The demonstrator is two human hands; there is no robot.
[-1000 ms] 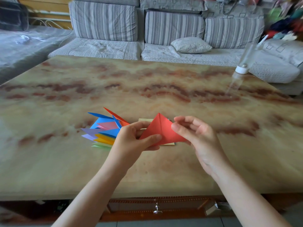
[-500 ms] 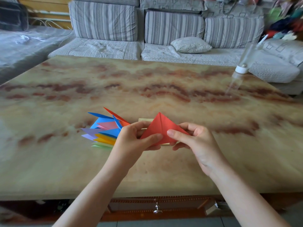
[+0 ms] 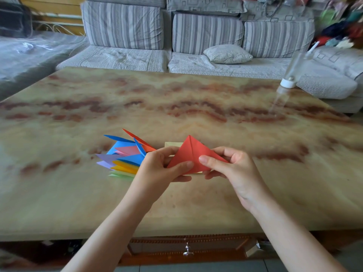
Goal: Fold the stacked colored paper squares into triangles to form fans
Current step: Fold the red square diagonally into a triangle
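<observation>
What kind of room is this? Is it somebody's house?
Most likely a living room in a home. A striped sofa with a small pillow stands behind a big marble-look table, where the left hand and right hand pinch a red paper.

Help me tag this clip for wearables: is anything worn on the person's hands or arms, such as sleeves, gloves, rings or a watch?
Nothing shows. The left hand and right hand are ungloved, with no rings on the fingers in view. The left forearm and right forearm are bare to the frame's edge: no sleeve, watch or bracelet.
</observation>
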